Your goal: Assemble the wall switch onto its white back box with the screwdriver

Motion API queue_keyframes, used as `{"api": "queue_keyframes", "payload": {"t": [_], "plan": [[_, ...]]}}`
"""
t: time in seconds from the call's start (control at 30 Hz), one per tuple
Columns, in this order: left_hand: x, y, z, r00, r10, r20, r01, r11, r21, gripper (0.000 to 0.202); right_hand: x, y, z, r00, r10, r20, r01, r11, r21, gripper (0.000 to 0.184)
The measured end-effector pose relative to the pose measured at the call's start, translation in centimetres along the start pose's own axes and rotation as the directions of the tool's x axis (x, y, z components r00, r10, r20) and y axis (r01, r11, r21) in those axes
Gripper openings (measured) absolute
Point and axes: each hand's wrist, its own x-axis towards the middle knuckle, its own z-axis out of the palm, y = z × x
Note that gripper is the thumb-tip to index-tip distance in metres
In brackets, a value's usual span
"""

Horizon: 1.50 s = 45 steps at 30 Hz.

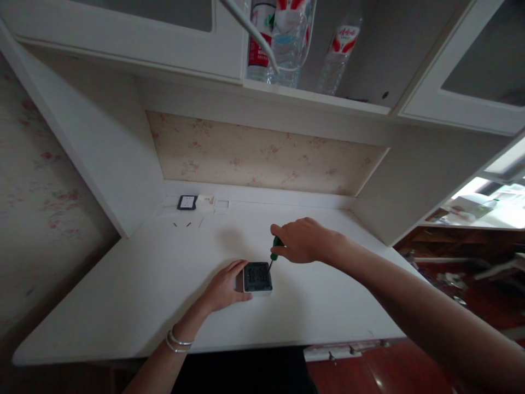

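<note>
A small square socket module [257, 277], dark on top with a white rim, lies on the white desk [123, 295]. My left hand [225, 285] rests against its left side, fingers curled round the edge, holding it still. My right hand [301, 239] is closed round a green-handled screwdriver [275, 250], whose tip points down onto the module's right upper corner. Bracelets sit on my left wrist.
At the desk's back left lie a dark socket face [187, 202], white plate parts [213, 204] and a few small screws [182, 224]. Plastic bottles [287, 38] stand on the shelf above. A cabinet wall rises on each side.
</note>
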Motion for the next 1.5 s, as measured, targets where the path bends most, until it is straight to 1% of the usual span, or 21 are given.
{"api": "queue_keyframes", "payload": {"t": [0.07,0.1,0.17,0.27,0.3,0.43,0.5,0.6,0.67,0.7,0.8,0.87,0.93,1.03,1.1,1.23,1.3,1.4,1.5], "plan": [[0.0,0.1,-0.1,1.0,-0.009,0.001,0.009,1.0,-0.008,0.085,0.0,0.0,-0.2,0.997,-0.079,0.025,0.078,0.996,0.041,0.037],[0.0,0.2,-0.1,1.0,-0.012,0.001,0.012,1.0,-0.01,0.085,0.0,-0.1,-0.2,0.995,-0.096,0.016,0.095,0.995,0.034,0.035],[0.0,0.3,-0.1,1.0,-0.012,0.003,0.012,1.0,-0.012,0.086,0.1,-0.4,-0.2,0.997,-0.073,-0.026,0.073,0.997,-0.025,0.035],[0.0,0.4,-0.1,1.0,-0.011,-0.005,0.011,1.0,-0.022,0.087,0.3,-0.9,-0.2,0.998,-0.026,-0.061,0.021,0.997,-0.074,0.046],[0.0,0.5,-0.1,1.0,-0.012,-0.007,0.012,1.0,-0.027,0.087,0.3,-0.9,-0.2,0.998,-0.03,-0.061,0.027,0.998,-0.059,0.047],[0.0,0.6,-0.2,1.0,-0.014,-0.008,0.014,1.0,-0.026,0.087,0.3,-0.6,0.1,0.989,-0.125,-0.081,0.127,0.992,0.02,0.039],[0.0,0.6,-0.2,1.0,-0.018,-0.007,0.018,1.0,-0.015,0.088,0.4,-0.5,0.4,0.989,-0.11,-0.101,0.108,0.994,-0.023,0.036],[0.0,0.6,-0.2,1.0,-0.022,-0.005,0.022,1.0,-0.006,0.087,0.6,-0.4,0.7,0.992,-0.031,-0.123,0.018,0.995,-0.102,0.045],[0.0,0.6,-0.3,1.0,-0.012,-0.006,0.012,1.0,-0.003,0.087,0.6,-0.3,0.8,0.994,-0.006,-0.112,-0.005,0.995,-0.097,0.048],[0.0,0.6,-0.2,1.0,-0.006,-0.007,0.006,1.0,-0.003,0.087,0.5,-0.2,0.7,0.995,-0.011,-0.095,0.005,0.997,-0.072,0.046],[0.0,0.5,-0.2,1.0,0.001,-0.001,-0.001,1.0,-0.01,0.087,0.0,0.2,0.6,0.996,-0.081,-0.043,0.082,0.996,0.024,0.034],[0.1,0.5,-0.2,1.0,-0.007,0.001,0.007,1.0,-0.012,0.087,-0.2,0.2,0.6,0.995,-0.094,-0.043,0.095,0.995,0.021,0.03],[0.0,0.5,-0.2,1.0,-0.015,0.005,0.015,1.0,-0.013,0.087,-0.2,0.0,0.8,0.996,-0.056,-0.068,0.054,0.998,-0.036,0.033],[0.0,0.6,-0.2,1.0,-0.016,0.005,0.016,1.0,-0.012,0.087,-0.1,-0.3,0.9,0.995,-0.006,-0.096,-0.002,0.996,-0.084,0.044],[0.0,0.6,-0.2,1.0,-0.015,-0.001,0.015,1.0,-0.012,0.087,-0.2,-0.3,0.9,0.996,-0.006,-0.09,0.0,0.997,-0.072,0.045],[-0.1,0.5,-0.1,1.0,-0.015,-0.006,0.015,1.0,-0.015,0.086,-0.3,0.0,0.8,0.993,-0.084,-0.08,0.083,0.996,-0.012,0.033],[-0.1,0.4,-0.1,1.0,-0.018,-0.007,0.018,1.0,-0.01,0.085,-0.4,0.0,0.9,0.992,-0.086,-0.087,0.084,0.996,-0.024,0.032],[0.0,0.5,-0.1,1.0,-0.018,-0.002,0.018,1.0,-0.006,0.084,-0.4,-0.3,0.9,0.995,-0.04,-0.092,0.033,0.997,-0.075,0.04],[0.0,0.6,-0.2,1.0,0.002,-0.006,-0.002,1.0,-0.006,0.085,-0.3,-0.4,0.8,0.996,-0.007,-0.087,-0.001,0.996,-0.087,0.048]]}}
